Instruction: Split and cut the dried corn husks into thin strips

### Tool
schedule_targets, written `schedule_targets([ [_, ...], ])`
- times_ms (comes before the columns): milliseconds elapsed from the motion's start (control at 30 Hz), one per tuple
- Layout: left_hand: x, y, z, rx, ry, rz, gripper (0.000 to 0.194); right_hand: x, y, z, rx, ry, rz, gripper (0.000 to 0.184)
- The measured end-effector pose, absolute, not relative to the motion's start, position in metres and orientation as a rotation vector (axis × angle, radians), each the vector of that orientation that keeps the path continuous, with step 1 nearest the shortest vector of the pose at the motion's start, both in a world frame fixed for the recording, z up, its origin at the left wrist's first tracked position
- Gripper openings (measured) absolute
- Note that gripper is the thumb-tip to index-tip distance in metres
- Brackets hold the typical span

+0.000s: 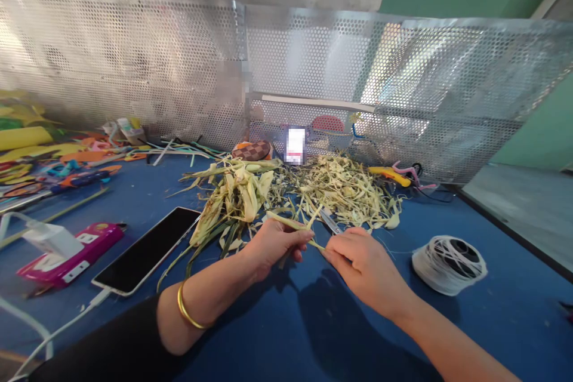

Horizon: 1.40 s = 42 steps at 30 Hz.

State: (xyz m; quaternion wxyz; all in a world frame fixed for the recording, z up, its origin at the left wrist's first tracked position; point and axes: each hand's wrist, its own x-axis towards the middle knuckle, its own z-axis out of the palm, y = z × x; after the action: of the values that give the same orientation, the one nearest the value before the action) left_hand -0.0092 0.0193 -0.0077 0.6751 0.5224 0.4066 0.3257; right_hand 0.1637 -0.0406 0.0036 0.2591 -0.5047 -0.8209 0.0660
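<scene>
The left hand (274, 246) pinches a narrow pale-green husk strip (286, 221) over the blue counter (376, 343), the right hand (364, 262) grasps silver metal scissors (330, 222), and beyond lie curled yellow-green shreds (347, 191), apparently already cut, beside a leafy husk bundle (246, 192), seemingly uncut

Glossy black phone screen (147, 249).

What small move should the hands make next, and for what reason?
Probably turn the scissors slightly toward the husk strip, keeping the fingers clear of the blades. The left hand already pinches the strip, and the right hand holds the scissors with the blades close by, so a trim looks within easy reach.
</scene>
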Motion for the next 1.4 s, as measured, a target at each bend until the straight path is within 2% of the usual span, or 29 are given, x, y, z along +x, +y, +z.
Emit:
schedule_targets([
  [100,-0.011,0.019,-0.006,1.164,0.896,0.656,0.035,0.169,-0.036,0.003,-1.461,-1.977,0.732,0.034],
  [200,-0.010,0.017,-0.006,1.152,0.856,0.586,0.042,0.169,-0.032,-0.002,-1.383,-1.493,1.199,0.036],
  [267,-0.008,0.015,-0.008,1.152,0.822,0.528,0.047,0.164,-0.032,-0.007,-1.280,-1.192,1.381,0.035],
  [367,-0.005,0.010,-0.010,1.180,0.832,0.485,0.050,0.154,-0.032,-0.012,-1.211,-0.911,1.471,0.036],
  [467,-0.004,0.006,-0.010,1.260,0.896,0.529,0.043,0.147,-0.033,-0.016,-1.214,-0.857,1.433,0.037],
  [633,-0.003,0.005,-0.008,1.282,0.880,0.515,0.021,0.147,-0.032,-0.020,-1.227,-0.898,1.222,0.038],
  [967,-0.004,0.004,-0.008,1.360,0.859,0.511,0.025,0.158,-0.027,-0.024,-1.308,-1.144,0.975,0.031],
  [1033,-0.004,0.002,-0.010,1.424,0.912,0.499,0.026,0.166,-0.025,-0.020,-1.396,-1.305,0.718,0.025],
  [1133,-0.003,0.000,-0.013,1.566,0.950,0.476,0.030,0.172,-0.027,-0.012,-1.427,-1.572,0.101,0.028],
  [1200,-0.002,-0.001,-0.015,1.668,0.958,0.466,0.029,0.168,-0.032,-0.009,-1.361,-1.786,-0.110,0.024],
  [1333,0.000,-0.005,-0.014,1.847,0.990,0.385,0.022,0.152,-0.040,-0.011,-1.251,-1.992,0.039,0.007],
  [1400,0.000,-0.007,-0.011,1.889,0.977,0.386,0.022,0.147,-0.041,-0.011,-1.240,-1.961,0.174,0.012],
])
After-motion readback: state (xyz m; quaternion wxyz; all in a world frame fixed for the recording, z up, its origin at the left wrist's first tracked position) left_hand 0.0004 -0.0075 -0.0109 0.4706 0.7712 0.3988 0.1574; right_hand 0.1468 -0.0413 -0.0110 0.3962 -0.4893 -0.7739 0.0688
